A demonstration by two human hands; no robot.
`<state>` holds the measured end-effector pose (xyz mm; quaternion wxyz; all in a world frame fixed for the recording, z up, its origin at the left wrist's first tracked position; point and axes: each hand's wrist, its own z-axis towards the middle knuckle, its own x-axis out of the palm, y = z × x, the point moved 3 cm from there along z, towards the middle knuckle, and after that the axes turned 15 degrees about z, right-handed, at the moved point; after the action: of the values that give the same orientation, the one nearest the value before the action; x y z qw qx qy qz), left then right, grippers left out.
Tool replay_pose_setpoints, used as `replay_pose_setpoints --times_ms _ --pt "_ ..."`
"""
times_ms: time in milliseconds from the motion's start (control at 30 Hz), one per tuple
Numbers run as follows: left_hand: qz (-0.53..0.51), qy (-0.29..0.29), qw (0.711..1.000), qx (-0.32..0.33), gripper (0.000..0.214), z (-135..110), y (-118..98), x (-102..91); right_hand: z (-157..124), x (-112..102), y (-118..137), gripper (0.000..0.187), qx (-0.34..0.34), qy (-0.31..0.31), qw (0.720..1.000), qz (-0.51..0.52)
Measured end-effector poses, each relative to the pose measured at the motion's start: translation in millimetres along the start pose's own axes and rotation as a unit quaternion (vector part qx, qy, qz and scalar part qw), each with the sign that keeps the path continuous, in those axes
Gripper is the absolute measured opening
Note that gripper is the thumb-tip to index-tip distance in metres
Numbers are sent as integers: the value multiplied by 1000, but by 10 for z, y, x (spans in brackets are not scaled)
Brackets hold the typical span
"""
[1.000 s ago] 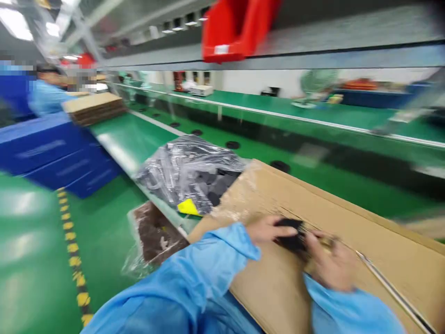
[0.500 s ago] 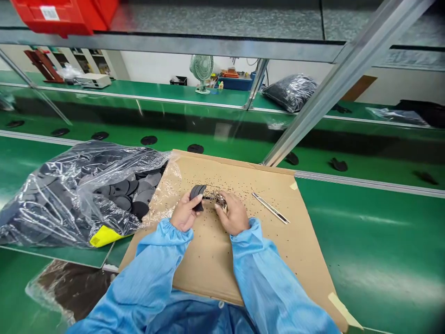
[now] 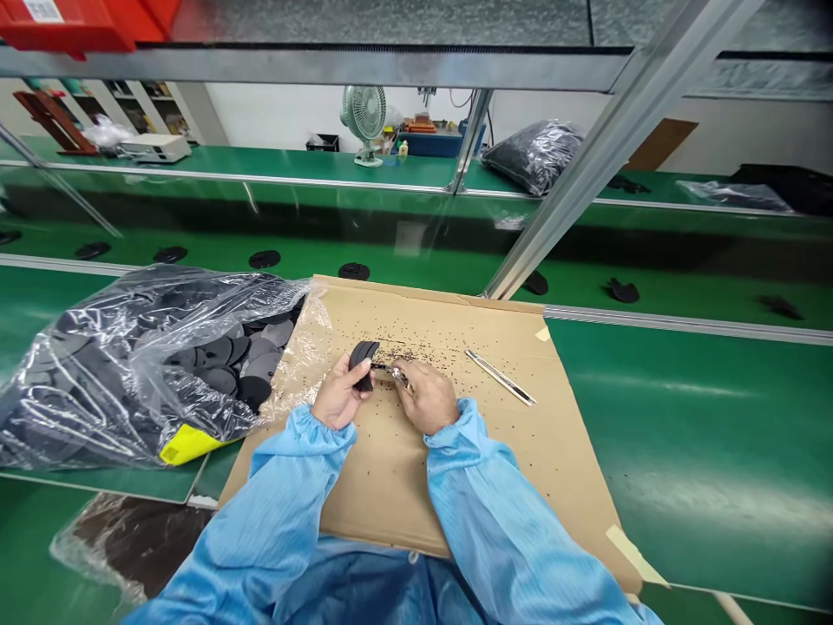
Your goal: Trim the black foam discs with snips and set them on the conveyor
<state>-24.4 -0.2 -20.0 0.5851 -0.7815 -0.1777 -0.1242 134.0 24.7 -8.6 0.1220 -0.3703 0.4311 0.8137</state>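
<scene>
My left hand is closed around a black curved plastic piece with ridges across it, held up above a cardboard sheet. In my right hand is a pair of small metal nippers, mostly covered by the fingers. Their tip reaches the right side of the black piece; whether the jaws are closed on it is too small to tell. Many tiny black bits lie scattered over the cardboard around both hands. To the right, a slim craft knife rests on the cardboard.
At the left lies a clear plastic bag full of dark round pieces, its opening facing the cardboard. Beyond, black pieces sit spaced along a green belt. A slanted metal post rises behind the cardboard.
My right hand has turned and brought the nippers' tip leftward to the black piece. My left hand still grips that piece. The whole view has shifted slightly.
</scene>
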Motion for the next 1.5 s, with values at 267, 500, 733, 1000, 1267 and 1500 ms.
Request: replay_pose_setpoints --times_ms 267,500,733,1000,1267,1500 --pt "11 3 1000 5 53 2 1 -2 15 -41 39 30 29 37 999 -20" --pt "34 5 999 18 53 4 -1 5 16 -42 45 32 59 63 996 5" --pt "48 -13 998 33 55 13 4 5 29 -52 33 27 54 18 990 127" --pt "-48 -47 997 41 43 74 32 -73 -4 -34 0 35 61 -4 992 112" --pt "-56 -39 998 14 44 49 -18 -61 -19 -6 80 35 51 53 994 80" --pt "-45 41 997 -41 34 25 -10 -20 -28 35 246 36 40 128 989 54"
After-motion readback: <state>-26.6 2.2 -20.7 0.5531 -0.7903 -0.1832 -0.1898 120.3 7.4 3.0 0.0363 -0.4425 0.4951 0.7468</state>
